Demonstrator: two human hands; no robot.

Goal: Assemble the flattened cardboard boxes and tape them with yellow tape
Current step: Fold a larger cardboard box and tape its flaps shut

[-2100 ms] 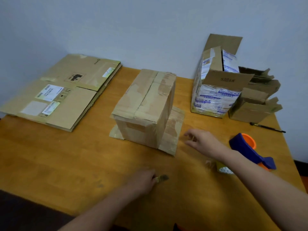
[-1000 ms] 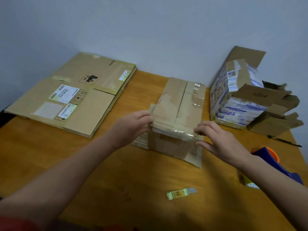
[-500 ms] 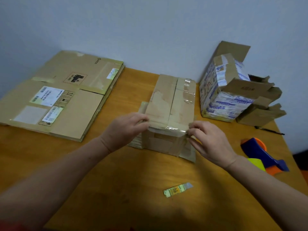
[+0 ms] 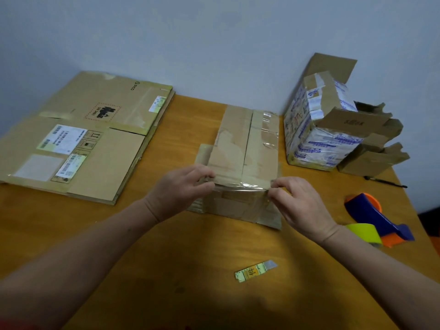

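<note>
One box (image 4: 245, 144) stands formed, our left hand (image 4: 183, 186) and right hand (image 4: 301, 203) pinching its near top edge; tape (image 4: 364, 233) lies unused and flat boxes (image 4: 95, 148) wait

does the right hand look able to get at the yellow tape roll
Probably yes: the right hand pinches the brown cardboard box, and the yellow tape roll lies beside its wrist, nothing between them.

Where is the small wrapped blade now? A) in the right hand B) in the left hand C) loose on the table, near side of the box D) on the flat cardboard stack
C: the wrapped blade lies loose on the table, nearer the camera than the box, whose near top edge both the left hand and the right hand pinch.
</note>
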